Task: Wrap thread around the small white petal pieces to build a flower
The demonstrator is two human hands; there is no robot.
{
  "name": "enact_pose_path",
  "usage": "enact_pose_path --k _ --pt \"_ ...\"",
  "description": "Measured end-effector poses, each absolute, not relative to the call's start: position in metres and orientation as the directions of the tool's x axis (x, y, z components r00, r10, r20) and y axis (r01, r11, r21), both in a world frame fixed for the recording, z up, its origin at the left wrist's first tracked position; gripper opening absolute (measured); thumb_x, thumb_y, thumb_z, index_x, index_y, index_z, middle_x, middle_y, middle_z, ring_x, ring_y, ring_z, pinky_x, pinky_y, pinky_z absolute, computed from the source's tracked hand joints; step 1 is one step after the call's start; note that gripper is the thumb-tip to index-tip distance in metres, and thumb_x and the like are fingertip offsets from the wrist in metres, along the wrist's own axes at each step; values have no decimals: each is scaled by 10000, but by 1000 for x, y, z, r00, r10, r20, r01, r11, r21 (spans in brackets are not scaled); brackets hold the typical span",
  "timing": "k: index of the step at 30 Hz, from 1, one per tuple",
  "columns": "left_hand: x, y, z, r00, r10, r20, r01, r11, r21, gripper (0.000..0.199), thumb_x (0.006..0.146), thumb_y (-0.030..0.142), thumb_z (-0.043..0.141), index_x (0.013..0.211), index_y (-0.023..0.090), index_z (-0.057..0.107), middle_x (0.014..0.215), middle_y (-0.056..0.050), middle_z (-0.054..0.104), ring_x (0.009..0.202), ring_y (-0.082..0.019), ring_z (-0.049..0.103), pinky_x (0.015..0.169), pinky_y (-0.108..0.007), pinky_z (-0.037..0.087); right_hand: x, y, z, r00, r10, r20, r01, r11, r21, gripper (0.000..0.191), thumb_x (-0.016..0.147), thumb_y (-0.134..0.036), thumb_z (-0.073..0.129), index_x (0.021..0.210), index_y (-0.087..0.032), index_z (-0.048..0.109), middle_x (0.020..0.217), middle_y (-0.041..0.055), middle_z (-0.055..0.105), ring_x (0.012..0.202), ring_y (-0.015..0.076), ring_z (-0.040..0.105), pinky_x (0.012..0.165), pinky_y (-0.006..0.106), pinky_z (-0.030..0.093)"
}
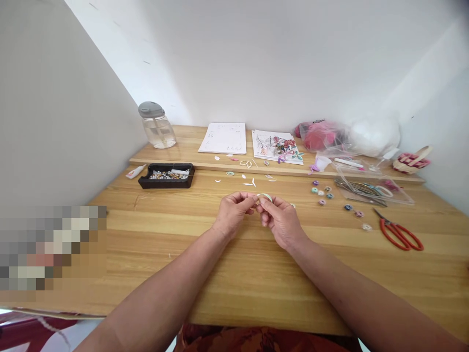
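Observation:
Over the middle of the wooden table [154, 274], both hands meet fingertip to fingertip. A small curved strip in pale green and white [265, 196] shows between them; its exact kind is too small to make out. My right hand [281, 219] pinches the strip between thumb and fingers. My left hand [234, 210] is closed in a pinch at the strip's left end. Just beyond the fingers lie white petal-shaped cutouts [249, 183] and a green-edged leaf shape [230, 173].
Left stands a black tray of beads [166, 184], with a small tube [136, 171] and a water bottle [159, 132]. Red-handled scissors [397, 232], several thread bobbins [321, 202] and a clear plastic box [399, 195] lie right. Papers [223, 139] and a small basket [411, 160] occupy the raised back ledge.

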State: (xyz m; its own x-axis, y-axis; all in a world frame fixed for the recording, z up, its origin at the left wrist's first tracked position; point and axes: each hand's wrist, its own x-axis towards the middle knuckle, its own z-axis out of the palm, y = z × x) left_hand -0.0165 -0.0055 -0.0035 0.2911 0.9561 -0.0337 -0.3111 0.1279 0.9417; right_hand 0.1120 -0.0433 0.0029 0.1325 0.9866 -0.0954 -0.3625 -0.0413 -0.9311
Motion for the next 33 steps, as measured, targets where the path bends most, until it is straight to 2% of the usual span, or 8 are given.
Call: enact_pose_path --k 6,11,14,16,19,22,28,33 --pt "-23 -1 3 163 987 1 -226 36 974 262 719 389 749 777 143 679 733 -18 659 625 -98 577 602 -227 448 112 -48 0 28 977 -212 -379 -186 -907 274 685 -354 805 793 -146 664 731 21 661 545 71 518 488 199 396" --pt "-27 4 5 67 996 60 -117 -52 992 244 712 374 744 756 141 689 719 -16 655 614 -95 549 580 -222 445 108 -51 1 20 982 -187 -303 -173 -937 273 694 -377 791 737 -156 637 692 10 641 515 77 497 470 216 387" --pt "-29 6 5 45 993 110 -6 -110 994 224 705 357 743 748 142 698 702 -17 668 587 -94 537 569 -224 431 107 -53 5 55 995 -89 -151 -80 -985 252 733 -391 747 730 -172 623 661 -1 627 464 77 450 451 237 357" --pt "-31 7 5 57 988 143 64 -146 987 205 705 342 738 745 144 706 683 -17 672 583 -99 542 560 -222 418 109 -54 9 93 995 38 12 38 -999 227 760 -382 718 730 -176 627 645 -5 614 484 85 446 471 243 353" --pt "-33 7 7 130 981 146 123 -162 979 193 710 338 732 743 149 713 664 -14 674 577 -102 544 540 -218 394 117 -55 17 123 958 259 257 222 -941 174 791 -335 680 734 -175 645 644 -4 604 546 99 456 512 242 358" --pt "-35 4 9 245 963 113 151 -153 977 189 706 336 738 730 151 711 648 -8 668 551 -89 511 518 -213 362 127 -52 23 135 924 357 378 285 -881 125 795 -289 657 744 -175 662 649 -5 610 544 98 451 511 240 351" --pt "-36 -1 16 466 884 43 104 -103 989 192 687 332 774 761 160 732 693 -12 683 592 -89 514 584 -225 397 143 -36 19 141 928 346 314 289 -904 134 786 -299 662 750 -171 671 652 -6 611 574 107 488 540 245 378" --pt "-38 -2 18 495 869 22 20 -37 999 200 670 320 791 762 154 727 689 -18 668 609 -96 517 611 -240 413 144 -28 9 129 966 222 153 202 -968 203 743 -372 717 736 -173 677 665 -8 611 585 105 478 546 249 378"
